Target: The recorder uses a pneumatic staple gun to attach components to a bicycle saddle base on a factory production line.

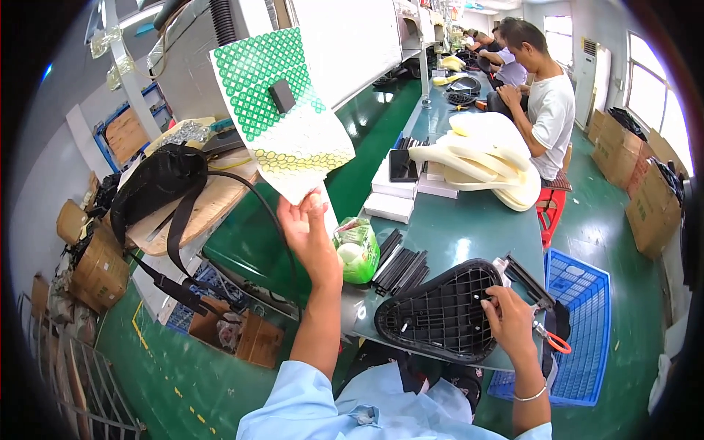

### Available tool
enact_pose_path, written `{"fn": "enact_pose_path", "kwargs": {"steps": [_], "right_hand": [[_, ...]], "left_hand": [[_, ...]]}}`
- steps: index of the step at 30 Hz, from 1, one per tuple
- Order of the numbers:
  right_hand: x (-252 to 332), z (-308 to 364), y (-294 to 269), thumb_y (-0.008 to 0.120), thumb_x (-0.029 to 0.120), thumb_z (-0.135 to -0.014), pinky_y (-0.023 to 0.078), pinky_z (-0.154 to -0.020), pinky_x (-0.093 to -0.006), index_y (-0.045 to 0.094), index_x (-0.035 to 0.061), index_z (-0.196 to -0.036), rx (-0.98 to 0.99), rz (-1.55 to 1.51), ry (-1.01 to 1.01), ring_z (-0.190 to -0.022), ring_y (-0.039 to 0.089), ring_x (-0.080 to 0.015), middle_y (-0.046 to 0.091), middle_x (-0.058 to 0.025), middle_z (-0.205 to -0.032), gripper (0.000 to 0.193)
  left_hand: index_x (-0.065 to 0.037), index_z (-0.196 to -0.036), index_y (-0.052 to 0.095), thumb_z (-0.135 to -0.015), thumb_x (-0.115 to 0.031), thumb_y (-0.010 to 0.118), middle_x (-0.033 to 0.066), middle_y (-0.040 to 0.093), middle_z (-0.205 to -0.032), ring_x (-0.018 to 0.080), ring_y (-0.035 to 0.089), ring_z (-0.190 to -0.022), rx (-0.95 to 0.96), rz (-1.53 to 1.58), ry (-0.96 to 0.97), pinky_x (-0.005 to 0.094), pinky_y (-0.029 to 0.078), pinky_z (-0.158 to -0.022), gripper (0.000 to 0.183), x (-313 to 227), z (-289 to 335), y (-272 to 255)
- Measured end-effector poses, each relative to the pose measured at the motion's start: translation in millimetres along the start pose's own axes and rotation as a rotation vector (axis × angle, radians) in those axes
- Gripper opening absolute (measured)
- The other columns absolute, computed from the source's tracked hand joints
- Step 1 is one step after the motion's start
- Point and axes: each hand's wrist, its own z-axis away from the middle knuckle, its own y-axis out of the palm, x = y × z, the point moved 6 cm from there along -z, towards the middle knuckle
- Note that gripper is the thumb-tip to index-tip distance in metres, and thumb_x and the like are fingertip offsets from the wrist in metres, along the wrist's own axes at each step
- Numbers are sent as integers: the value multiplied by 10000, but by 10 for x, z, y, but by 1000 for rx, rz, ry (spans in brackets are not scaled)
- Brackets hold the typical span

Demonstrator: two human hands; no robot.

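the left hand (306,233) pinches the sticker sheet (253,73) by its bottom; whether the right hand (511,317)'s fingers grip anything at the black seat base (433,312) on the surface (455,231), i cannot tell; tugging could tear the sheet.

Black strips (400,265), gridded shell (442,317) on green bench (463,233)

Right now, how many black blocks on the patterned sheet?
1: small black rectangular block on the upper part of the green, white and yellow sheet above the left hand; sheet's back hidden.
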Motion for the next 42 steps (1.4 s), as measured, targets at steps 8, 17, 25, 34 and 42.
{"fn": "enact_pose_path", "kwargs": {"steps": [8,17,25,34,42], "right_hand": [[243,-299,-130,658,62,-795,445,-523,-297,592,24,-904,-66,-34,-53,-577,564,-206,566,-97,-708,133],[989,-1037,-44,652,45,-795,443,-512,-292,591,16,-851,-99,-196,-308,-535,547,-199,561,-92,-671,88],[1474,-1829,1,628,75,-813,425,-509,-300,586,27,-831,-157,-291,-492,-533,547,-209,573,-86,-684,67],[2031,-2504,39,628,111,-794,458,-587,-345,599,69,-826,-304,-155,-786,-695,583,-225,582,-55,-734,60],[2200,-2727,238,641,125,-793,474,-662,-349,635,50,-835,-253,164,-909,-785,576,-225,602,-56,-793,87]], "left_hand": [[48,-1268,379,-840,15,621,127,489,-1229,187,482,-1131,56,208,60,325,387,-971,492,28,-102,415],[72,-1185,494,-834,0,615,81,543,-1161,161,542,-1013,-164,555,-112,282,427,-913,379,308,-262,680],[36,-1106,531,-806,-23,588,66,550,-1105,150,523,-1016,-135,688,-311,300,423,-881,311,445,-469,781],[12,-1234,494,-853,-134,651,56,542,-1207,118,522,-1054,-73,652,-339,281,399,-899,437,305,-600,768],[12,-1224,500,-856,-124,652,40,562,-1164,115,543,-1021,-85,616,-367,273,409,-893,421,377,-645,721]]}}
